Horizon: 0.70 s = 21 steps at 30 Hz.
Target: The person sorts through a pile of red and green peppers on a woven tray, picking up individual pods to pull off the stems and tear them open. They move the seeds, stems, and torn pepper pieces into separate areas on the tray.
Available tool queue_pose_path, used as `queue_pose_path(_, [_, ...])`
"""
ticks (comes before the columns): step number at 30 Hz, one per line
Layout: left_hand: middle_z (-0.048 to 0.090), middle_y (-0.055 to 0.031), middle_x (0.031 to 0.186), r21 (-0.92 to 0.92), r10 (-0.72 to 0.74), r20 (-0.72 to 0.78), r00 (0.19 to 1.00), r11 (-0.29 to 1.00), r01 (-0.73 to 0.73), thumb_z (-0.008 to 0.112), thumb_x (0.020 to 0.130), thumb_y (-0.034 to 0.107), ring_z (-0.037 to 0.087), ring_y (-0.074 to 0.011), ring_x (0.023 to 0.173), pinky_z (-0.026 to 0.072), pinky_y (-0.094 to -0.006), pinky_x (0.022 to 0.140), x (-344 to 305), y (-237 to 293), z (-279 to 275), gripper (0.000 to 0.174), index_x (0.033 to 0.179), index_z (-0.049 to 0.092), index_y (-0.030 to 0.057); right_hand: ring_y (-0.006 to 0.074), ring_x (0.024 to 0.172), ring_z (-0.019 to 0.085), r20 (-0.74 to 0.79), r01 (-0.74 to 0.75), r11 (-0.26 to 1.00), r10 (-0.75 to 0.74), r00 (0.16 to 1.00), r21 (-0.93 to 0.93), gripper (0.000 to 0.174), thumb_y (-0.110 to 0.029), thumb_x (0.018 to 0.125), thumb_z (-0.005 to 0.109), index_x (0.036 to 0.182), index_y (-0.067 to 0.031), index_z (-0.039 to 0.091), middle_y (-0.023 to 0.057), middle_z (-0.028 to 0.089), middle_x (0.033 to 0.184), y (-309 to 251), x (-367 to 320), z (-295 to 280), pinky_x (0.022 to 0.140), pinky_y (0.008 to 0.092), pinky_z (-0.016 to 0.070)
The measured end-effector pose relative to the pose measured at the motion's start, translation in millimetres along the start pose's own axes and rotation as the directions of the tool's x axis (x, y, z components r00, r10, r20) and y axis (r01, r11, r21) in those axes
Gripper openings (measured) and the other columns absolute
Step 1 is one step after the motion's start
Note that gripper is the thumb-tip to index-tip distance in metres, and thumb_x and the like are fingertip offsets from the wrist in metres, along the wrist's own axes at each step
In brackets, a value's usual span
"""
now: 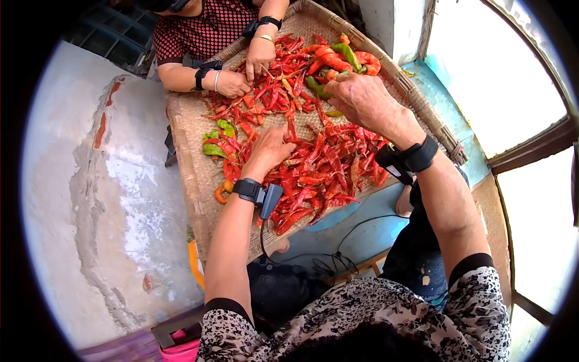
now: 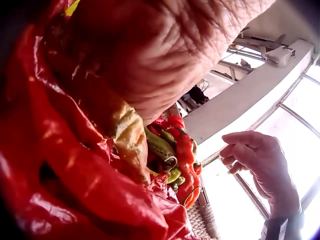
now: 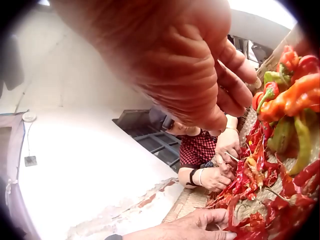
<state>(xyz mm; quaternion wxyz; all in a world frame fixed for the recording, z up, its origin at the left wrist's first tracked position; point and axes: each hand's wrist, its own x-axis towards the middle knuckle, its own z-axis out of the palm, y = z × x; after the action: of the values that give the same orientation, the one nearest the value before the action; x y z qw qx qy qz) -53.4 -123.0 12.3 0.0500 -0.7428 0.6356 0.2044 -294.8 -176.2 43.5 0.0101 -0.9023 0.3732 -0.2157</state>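
Dried red chilies [image 1: 325,163] lie in a wide heap on a woven tray [image 1: 199,199]. My left hand [image 1: 268,152] rests at the left side of this heap, its fingertips among the chilies. In the right wrist view the left thumb [image 3: 212,216] and index finger stand apart beside a red chili. My right hand [image 1: 371,105] is over the far right of the tray, near plump orange-red peppers [image 1: 332,58] and a green pepper [image 1: 315,86]. Its fingers are loosely bent with nothing visible between them, as the left wrist view shows [image 2: 257,165].
Across the tray another person's two hands [image 1: 232,83] work among red chilies. Green peppers [image 1: 212,145] lie at the tray's left edge. A wall and window [image 1: 494,72] stand on the right. A black cable [image 1: 338,259] trails below the near edge.
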Motion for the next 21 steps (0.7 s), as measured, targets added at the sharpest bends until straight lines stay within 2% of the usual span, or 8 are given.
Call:
queue_pose_path(1, [0.06, -0.0152, 0.105, -0.033, 0.178, -0.12, 0.977, 0.983, -0.183, 0.07, 0.077, 0.017, 0.059, -0.0324, 0.098, 0.0455, -0.0436, 0.084, -7.3, -13.4, 6.2, 0.029, 0.1, 0.06, 0.0026, 0.0315, 0.079, 0.064, 0.0, 0.001, 1.0, -0.001, 1.0, 0.009, 0.021, -0.013, 0.084, 0.062, 0.103, -0.004, 0.062, 0.0131, 0.063, 0.085, -0.3, -0.4, 1.9, 0.067, 0.0405, 0.0534])
queue_pose_path(3, [0.057, -0.0139, 0.098, -0.115, 0.442, -0.343, 0.829, 0.856, -0.504, 0.065, 0.072, -0.003, 0.058, -0.0339, 0.09, 0.0464, -0.0404, 0.075, -24.2, -32.0, 14.7, 0.029, 0.099, 0.057, 0.0039, 0.0314, 0.076, 0.065, -0.029, 0.041, 0.999, -0.04, 0.999, 0.016, 0.018, -0.014, 0.086, 0.061, 0.1, -0.0031, 0.061, 0.0138, 0.063, 0.082, 1.9, -1.8, 5.5, 0.066, 0.04, 0.0532])
queue_pose_path(4, [0.057, -0.0139, 0.098, -0.109, 0.437, -0.345, 0.831, 0.86, -0.498, 0.065, 0.072, -0.003, 0.058, -0.0339, 0.09, 0.0464, -0.0404, 0.075, -38.4, -31.9, 12.0, 0.029, 0.099, 0.057, 0.0039, 0.0314, 0.076, 0.065, -0.035, 0.046, 0.999, -0.045, 0.998, 0.022, 0.018, -0.014, 0.086, 0.061, 0.1, -0.0031, 0.061, 0.0138, 0.063, 0.082, 3.5, -1.6, 9.2, 0.066, 0.04, 0.0532])
queue_pose_path(6, [0.056, -0.0138, 0.098, -0.004, 0.433, -0.417, 0.799, 0.878, -0.478, 0.062, 0.073, -0.008, 0.056, -0.0349, 0.092, 0.0466, -0.0398, 0.076, -68.6, -30.0, 3.8, 0.03, 0.099, 0.056, 0.0046, 0.0303, 0.07, 0.066, -0.077, 0.093, 0.996, -0.092, 0.993, 0.012, 0.009, -0.012, 0.085, 0.058, 0.083, -0.0031, 0.059, 0.012, 0.063, 0.074, 6.1, -1.5, 17.9, 0.057, 0.0408, 0.054])
queue_pose_path(10, [0.056, -0.0162, 0.099, 0.125, 0.373, -0.513, 0.773, 0.924, -0.363, 0.062, 0.079, -0.003, 0.058, -0.0366, 0.092, 0.0466, -0.0404, 0.077, -103.0, -43.8, 7.6, 0.022, 0.098, 0.055, 0.0014, 0.0309, 0.069, 0.065, -0.117, 0.122, 0.992, -0.12, 0.986, 0.009, 0.012, -0.015, 0.085, 0.06, 0.083, -0.0032, 0.059, 0.0127, 0.063, 0.072, 3.4, -4.2, 20.2, 0.058, 0.0416, 0.0528])
queue_pose_path(18, [0.063, -0.0201, 0.093, -0.049, 0.275, -0.45, 0.849, 0.942, -0.331, 0.06, 0.086, 0.004, 0.064, -0.0322, 0.074, 0.0492, -0.0376, 0.068, -123.5, -69.0, -3.9, 0.025, 0.111, 0.059, -0.0014, 0.0321, 0.071, 0.065, -0.001, 0.106, 0.994, -0.106, 0.994, 0.01, 0.013, -0.015, 0.087, 0.056, 0.08, -0.0036, 0.06, 0.014, 0.064, 0.072, -5.3, -6.1, 19.2, 0.061, 0.0426, 0.0524])
queue_pose_path(19, [0.063, -0.0224, 0.094, -0.061, 0.234, -0.404, 0.884, 0.958, -0.281, 0.061, 0.086, 0.008, 0.064, -0.0351, 0.078, 0.0491, -0.04, 0.07, -118.5, -68.0, -14.5, 0.027, 0.111, 0.059, -0.002, 0.0334, 0.073, 0.063, 0.105, 0.08, 0.997, -0.08, 0.991, 0.009, 0.013, -0.012, 0.088, 0.058, 0.095, -0.002, 0.058, 0.0154, 0.062, 0.077, -7.3, -4.6, 14.0, 0.066, 0.0428, 0.052])
queue_pose_path(21, [0.064, -0.0253, 0.098, -0.11, 0.161, -0.337, 0.928, 0.972, -0.208, 0.063, 0.086, 0.015, 0.064, -0.0381, 0.08, 0.05, -0.0403, 0.071, -98.9, -73.2, -30.3, 0.035, 0.114, 0.058, -0.0044, 0.0334, 0.074, 0.063, 0.144, 0.084, 0.996, -0.082, 0.986, -0.01, 0.013, -0.012, 0.088, 0.058, 0.097, -0.002, 0.058, 0.0153, 0.062, 0.077, -7.7, -0.7, 17.3, 0.066, 0.0426, 0.0522])
